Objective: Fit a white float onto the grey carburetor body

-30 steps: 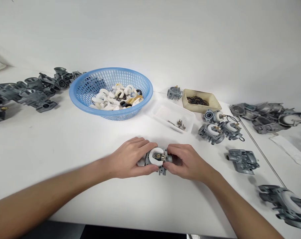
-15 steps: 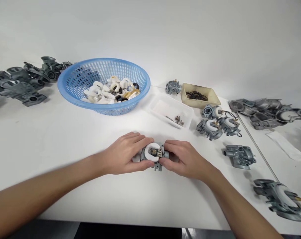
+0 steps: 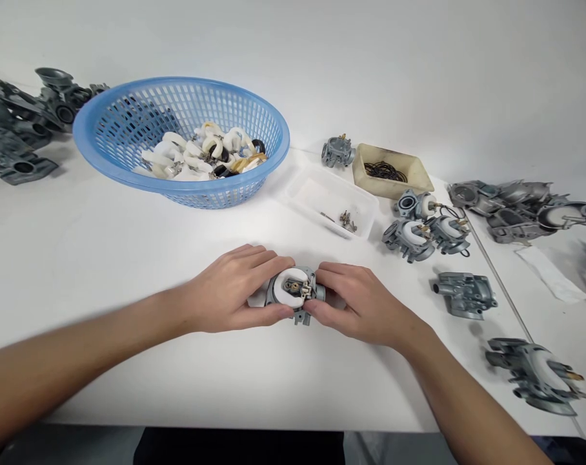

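Between my two hands, a grey metal carburetor body rests near the front of the white table. A white horseshoe-shaped float lies in its upturned face, with brass parts showing in the float's gap. My left hand grips the left side of the carburetor, thumb in front and fingers behind. From the right, my right hand closes on the other side, its thumb at the float's hinge end and its index finger behind. What lies directly under the right fingertips is hidden.
A blue basket holds white, black and yellowish floats. A clear tray contains small metal parts; a cream box holds black rings. Several carburetors stand along the right, others at far left. A white strip lies at right.
The camera view has shifted and turned slightly, so the basket looks larger and nearer. Both hands keep the same hold on the carburetor.
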Tool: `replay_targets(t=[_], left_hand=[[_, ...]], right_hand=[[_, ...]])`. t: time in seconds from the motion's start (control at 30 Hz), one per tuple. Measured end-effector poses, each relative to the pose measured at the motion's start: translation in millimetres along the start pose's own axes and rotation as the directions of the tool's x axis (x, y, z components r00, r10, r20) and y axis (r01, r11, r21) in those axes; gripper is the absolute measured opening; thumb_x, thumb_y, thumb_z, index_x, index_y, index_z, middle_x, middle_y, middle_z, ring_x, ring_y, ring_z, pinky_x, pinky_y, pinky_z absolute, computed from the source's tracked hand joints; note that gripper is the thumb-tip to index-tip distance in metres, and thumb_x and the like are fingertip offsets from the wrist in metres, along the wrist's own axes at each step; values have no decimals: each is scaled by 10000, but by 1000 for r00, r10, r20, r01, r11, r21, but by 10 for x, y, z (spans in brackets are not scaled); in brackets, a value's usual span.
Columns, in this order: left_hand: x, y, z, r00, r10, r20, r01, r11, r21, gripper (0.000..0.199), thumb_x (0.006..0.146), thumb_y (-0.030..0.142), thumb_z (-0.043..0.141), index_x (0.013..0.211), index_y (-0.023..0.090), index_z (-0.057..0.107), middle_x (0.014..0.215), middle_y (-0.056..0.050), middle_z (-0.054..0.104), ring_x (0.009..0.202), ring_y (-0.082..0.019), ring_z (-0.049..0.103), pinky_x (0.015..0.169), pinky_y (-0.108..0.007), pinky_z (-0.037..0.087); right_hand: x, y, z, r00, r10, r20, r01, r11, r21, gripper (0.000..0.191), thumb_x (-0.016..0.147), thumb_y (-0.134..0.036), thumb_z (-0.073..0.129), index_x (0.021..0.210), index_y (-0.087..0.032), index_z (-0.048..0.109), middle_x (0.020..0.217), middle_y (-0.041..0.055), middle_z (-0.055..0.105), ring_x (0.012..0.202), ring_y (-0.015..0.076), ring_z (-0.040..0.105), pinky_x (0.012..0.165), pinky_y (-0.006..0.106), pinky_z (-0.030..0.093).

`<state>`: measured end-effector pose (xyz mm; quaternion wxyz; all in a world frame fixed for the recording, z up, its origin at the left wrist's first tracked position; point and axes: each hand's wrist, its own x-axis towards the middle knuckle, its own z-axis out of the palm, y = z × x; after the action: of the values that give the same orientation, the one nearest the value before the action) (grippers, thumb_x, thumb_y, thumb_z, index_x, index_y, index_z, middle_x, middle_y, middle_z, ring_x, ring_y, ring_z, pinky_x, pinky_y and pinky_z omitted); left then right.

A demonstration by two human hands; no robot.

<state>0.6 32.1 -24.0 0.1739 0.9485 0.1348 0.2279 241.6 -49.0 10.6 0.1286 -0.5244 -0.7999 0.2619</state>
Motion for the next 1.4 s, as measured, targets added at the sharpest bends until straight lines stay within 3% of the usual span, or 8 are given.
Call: replay_targets(t=[1.4], left_hand=[[-14, -10, 0, 1000, -5, 5, 5, 1000, -14, 482, 1003, 534, 511, 1286, 144, 497, 932, -47, 618, 840, -196, 560, 812, -345, 420]], right_hand=[[-25, -44, -31, 999, 38, 29, -37, 998, -44, 421, 1021, -519, 499, 777, -176, 506, 776, -11, 515, 704, 130, 463, 634, 292, 283]])
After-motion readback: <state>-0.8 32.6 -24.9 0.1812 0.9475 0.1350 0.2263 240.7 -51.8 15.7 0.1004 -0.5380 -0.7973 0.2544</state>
